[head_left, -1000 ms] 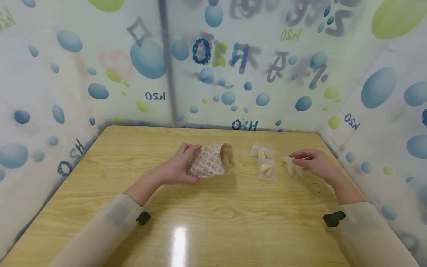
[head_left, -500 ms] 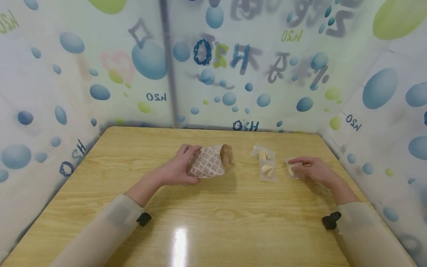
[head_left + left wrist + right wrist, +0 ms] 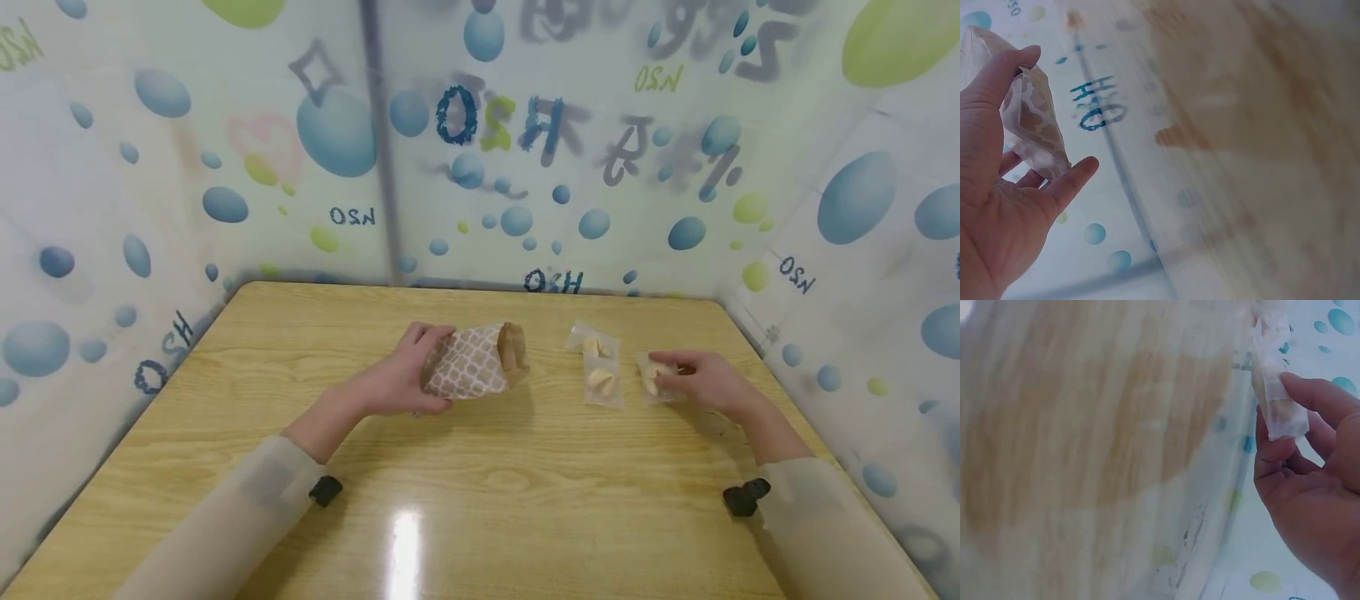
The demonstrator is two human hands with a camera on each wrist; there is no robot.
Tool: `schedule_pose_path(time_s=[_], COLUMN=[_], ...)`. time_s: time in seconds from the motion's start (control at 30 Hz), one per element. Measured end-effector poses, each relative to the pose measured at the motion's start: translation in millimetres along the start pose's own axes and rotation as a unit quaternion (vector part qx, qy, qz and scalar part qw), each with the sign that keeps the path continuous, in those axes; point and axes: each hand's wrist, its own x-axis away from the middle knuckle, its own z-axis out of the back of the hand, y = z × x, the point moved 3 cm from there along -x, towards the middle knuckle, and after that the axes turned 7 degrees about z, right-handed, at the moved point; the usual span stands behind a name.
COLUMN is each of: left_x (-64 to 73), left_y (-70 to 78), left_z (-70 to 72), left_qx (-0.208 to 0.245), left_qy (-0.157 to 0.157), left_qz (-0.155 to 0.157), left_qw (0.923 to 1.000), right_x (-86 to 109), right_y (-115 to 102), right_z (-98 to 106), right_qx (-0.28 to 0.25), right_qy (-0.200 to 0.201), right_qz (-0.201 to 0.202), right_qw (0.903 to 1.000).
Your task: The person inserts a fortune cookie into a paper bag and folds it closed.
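A small clear packet [image 3: 649, 382] with a pale, folded cookie inside is pinched between the thumb and fingers of the right hand [image 3: 705, 379], near the right-hand end of the table. In the right wrist view its crinkled wrapper is seen gripped at one end; whether the tabletop is touched by it cannot be told.

A paper bag [image 3: 467, 363], printed in tan with a white lattice pattern, is held by its closed end in the left hand [image 3: 397, 379], with the thumb and fingers spread wide around it. The bag is laid sideways, and its open mouth, lined in plain brown, is turned toward the packets.

Between the bag and the pinched packet, two more wrapped cookies are seen: a farther one [image 3: 596, 347] and a nearer one [image 3: 602, 383], placed one behind the other, with their wrappers meeting.

All of this is set over a wooden table [image 3: 510, 517], on which a bright reflection is shown near the front. Beige sleeves [image 3: 232, 517] are worn, with a black device [image 3: 325, 491] at each cuff. The table is enclosed by pale walls [image 3: 420, 179] printed with blue and green bubbles and reversed lettering.
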Motion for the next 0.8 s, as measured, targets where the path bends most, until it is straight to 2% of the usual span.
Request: schedule_pose_path(time_s=[0.17,0.3,0.57,0.8], left_x=[-0.7,-3.1,-5.0,-5.0], left_y=[-1.1,-0.6,1.9,2.6], left_z=[-0.1,0.3,-0.5,-1.8], left_qx=[0.0,0.005,0.001,-0.001], left_qy=[-0.003,-0.002,-0.004,-0.004], left_qz=[0.008,0.007,0.009,0.003], left_qw=[1.0,1.0,1.0,1.0], right_x=[0.4,-1.8,-10.8,-19.2], right_y=[-15.6,-37.5,-89.7,-128.0], right_z=[5.2,4.7,-10.5,-25.0], right_qx=[-0.03,-0.054,-0.111,-0.147], right_qy=[0.049,0.064,0.032,0.022], right_qz=[0.019,0.028,0.073,0.098], right_qw=[0.9982,0.9961,0.9907,0.984])
